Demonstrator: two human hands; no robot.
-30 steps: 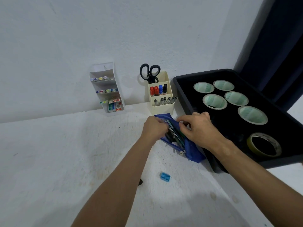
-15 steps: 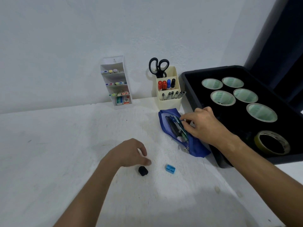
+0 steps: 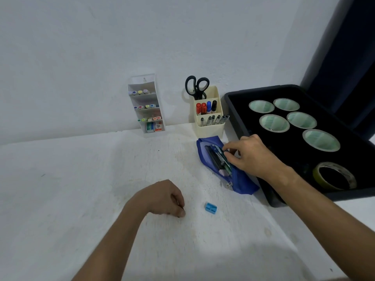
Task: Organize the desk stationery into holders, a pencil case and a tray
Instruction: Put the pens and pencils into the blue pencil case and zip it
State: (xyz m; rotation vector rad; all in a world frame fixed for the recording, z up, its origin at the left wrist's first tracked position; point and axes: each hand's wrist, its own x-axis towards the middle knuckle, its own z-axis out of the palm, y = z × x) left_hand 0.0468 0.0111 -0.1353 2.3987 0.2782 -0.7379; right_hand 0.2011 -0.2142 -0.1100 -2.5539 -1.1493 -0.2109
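Lying open on the worktop (image 3: 81, 189), the blue pencil case (image 3: 239, 182) has its long axis running from the far left, near the cream holder (image 3: 210, 126), toward the near right, against the black tray (image 3: 233, 110); its mouth gapes upward, showing dark pens (image 3: 215, 159) packed along that same axis. The right hand (image 3: 253, 157) rests on the case's tray-side edge, fingers curled onto the fabric and pen ends, seemingly holding the mouth open. The left hand (image 3: 164, 199) sits well apart, nearer the viewer and to the left, its fingers curled down against the worktop; something small and dark peeks out at its fingertips (image 3: 181, 213), but what it is I cannot tell. From that hand the case lies forward and to the right, so the carry would likely go diagonally up to the open mouth. Between them, just right of the left hand, lies a small blue sharpener (image 3: 211, 207), loose on the worktop and nearer the left hand than the right.
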